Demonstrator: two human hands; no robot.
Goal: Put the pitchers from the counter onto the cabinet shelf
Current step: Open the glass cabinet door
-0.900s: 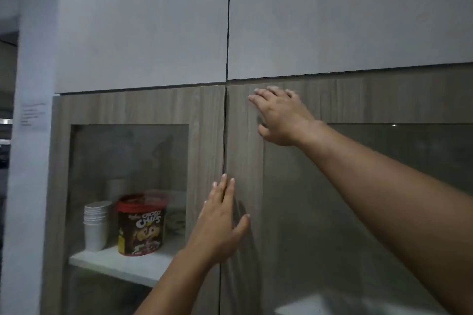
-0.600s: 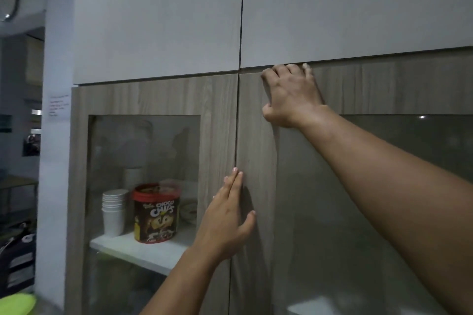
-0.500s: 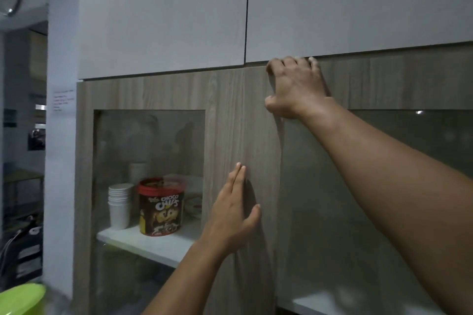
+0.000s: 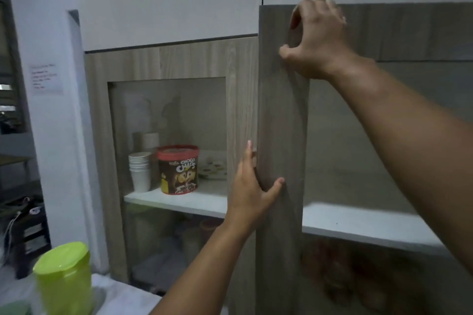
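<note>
Wooden and grey-brown, the right cabinet door [image 4: 281,135] stands partly open, and the right hand [image 4: 317,38] is curled tight over its top edge while the left hand [image 4: 252,192] grips its side edge lower down, fingers [image 4: 247,161] behind the edge and thumb in front. Behind the glass of the left door [image 4: 166,64], a white shelf [image 4: 184,202] holds a stack of paper cups [image 4: 140,170] just beside a red-lidded chocolate cereal tub [image 4: 178,170]. Down at the bottom left, a lime green pitcher [image 4: 64,279] stands on the white counter [image 4: 122,296], well apart from both hands.
</note>
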